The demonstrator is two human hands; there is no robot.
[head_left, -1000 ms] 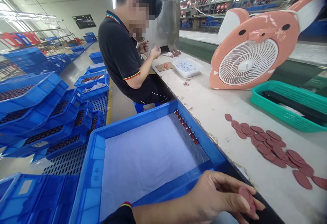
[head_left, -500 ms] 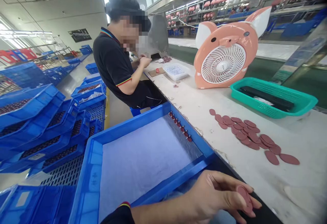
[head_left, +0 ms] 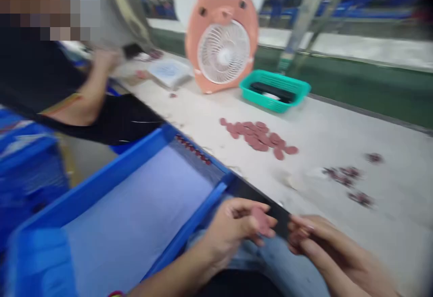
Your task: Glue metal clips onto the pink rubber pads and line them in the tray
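- The left hand (head_left: 230, 227) pinches a flat, dull-red oval piece (head_left: 260, 221) between thumb and fingers, above the person's lap and just off the tabletop (head_left: 203, 112) edge.
- The right hand (head_left: 338, 249), near the left but apart from it, grips a small brownish-red part (head_left: 297, 235) at its fingertips; blur hides that part's exact form.
- The step in hand looks like handling two small parts, one per hand; they do not touch. Bringing them together would call for turning their faces to each other and a light, steady pinch, I judge.
- Left of the hands, a blue tray (head_left: 101, 182) with smooth, plastic-looking walls holds a pale, thin sheet (head_left: 145, 211); a neat row of small dark-red pieces (head_left: 193, 149) runs along its tabletop side.
- On the tabletop, matt red ovals (head_left: 252, 136) lie in a loose, overlapping spread, thin and round-edged. Nearer the right hand sit small dark clusters (head_left: 343, 176), too blurred to make out.
- Farther back stand a glossy pig-shaped fan (head_left: 223, 55) with a white spiral grille and a perforated green basket (head_left: 270, 104) holding a long black object (head_left: 275, 91).
- A co-worker (head_left: 37, 71) in dark clothes sits beyond the blue tray, beside the tabletop.
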